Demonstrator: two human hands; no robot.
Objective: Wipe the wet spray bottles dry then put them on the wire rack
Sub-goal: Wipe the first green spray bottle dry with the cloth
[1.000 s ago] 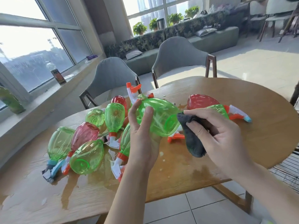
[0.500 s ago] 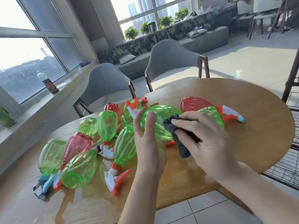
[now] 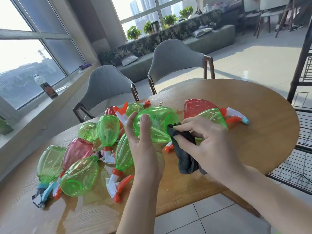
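1. The left hand (image 3: 145,149) holds a green bottle (image 3: 155,125) up off the worktop (image 3: 253,132). Its thumb and fingers curl round the bottle's middle. I think it is lifted so the cloth can reach all sides.
2. The right hand (image 3: 207,146) pinches a dark cloth (image 3: 184,149) in its fingers. The cloth presses on the flat bottom of the bottle, and the rest hangs down. That end looks like the part being dried.
3. The bottle lies on its side in the air. Its long line runs from far left to near right. The bottom points right, at the cloth. The white and orange spray head (image 3: 121,114) pointing far left seems to be its own, but the hand hides the join.
4. Many more bottles (image 3: 79,174) lie in a pile on the left of the worktop, with water pooled round them. They look wet and wait there for their turn.
5. Two more bottles, one red (image 3: 197,107), lie just beyond the right hand.
6. The rack (image 3: 300,157) stands at the right, near the worktop edge. It is close, so a dry bottle is an easy reach.
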